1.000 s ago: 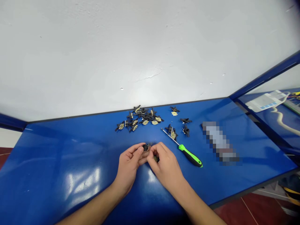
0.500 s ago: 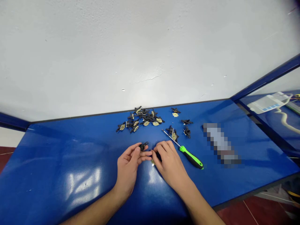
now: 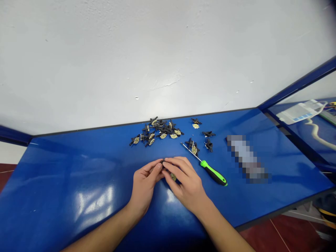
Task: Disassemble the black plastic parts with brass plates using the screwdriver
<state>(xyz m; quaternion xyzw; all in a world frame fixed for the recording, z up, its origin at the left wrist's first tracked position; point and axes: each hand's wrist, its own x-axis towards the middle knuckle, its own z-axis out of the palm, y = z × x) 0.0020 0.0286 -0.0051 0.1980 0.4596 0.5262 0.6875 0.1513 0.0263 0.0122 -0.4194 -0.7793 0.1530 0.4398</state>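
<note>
I see one small black part (image 3: 163, 163) pinched in the left hand (image 3: 143, 183), above the blue tabletop (image 3: 65, 175). Right hand's (image 3: 190, 183) fingertips are narrow against it; can't tell their grip. One brass-coloured disc (image 3: 173, 177) shows by them. Can't tell finished from unfinished. Count: one green-black screwdriver (image 3: 214, 173), roughly a dozen black parts with discs in the overlapping cluster (image 3: 165, 131), about five black parts right of it.

Workshop or repair bench, by the look of it. Blue worktop (image 3: 105, 189) against a white wall (image 3: 157, 63), green-black screwdriver (image 3: 214, 173), pile of small black parts (image 3: 164, 131) with pale discs. Blue frame (image 3: 296, 82) at right, cable (image 3: 319, 134) beyond it; red tiled floor (image 3: 278, 234) below.
</note>
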